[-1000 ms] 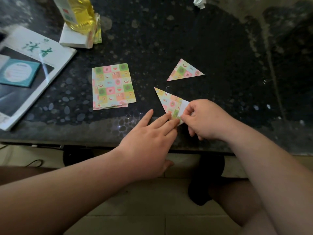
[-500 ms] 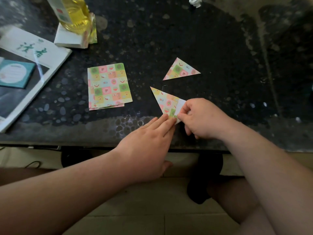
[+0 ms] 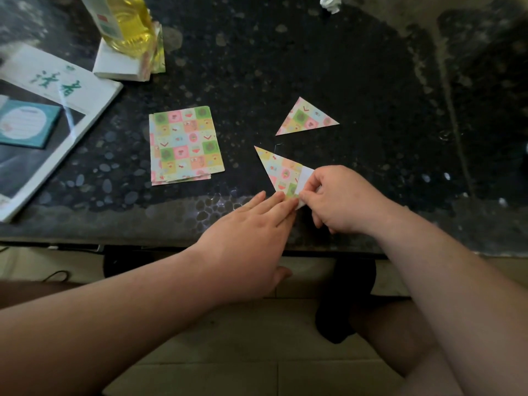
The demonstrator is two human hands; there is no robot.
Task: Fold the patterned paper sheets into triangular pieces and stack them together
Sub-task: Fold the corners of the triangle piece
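At the near edge of the table (image 3: 285,52), the left hand (image 3: 251,232) has drawn its straight fingers together over the last second and presses them flat on the lower tip of the half-folded sheet (image 3: 281,170). The right hand (image 3: 340,201) keeps pinching that sheet by its white flap (image 3: 305,178). The sheet has barely shifted, so the fold is probably being creased, with 1 finished triangle (image 3: 307,118) just beyond and the pile of flat sheets (image 3: 185,144) to the left.
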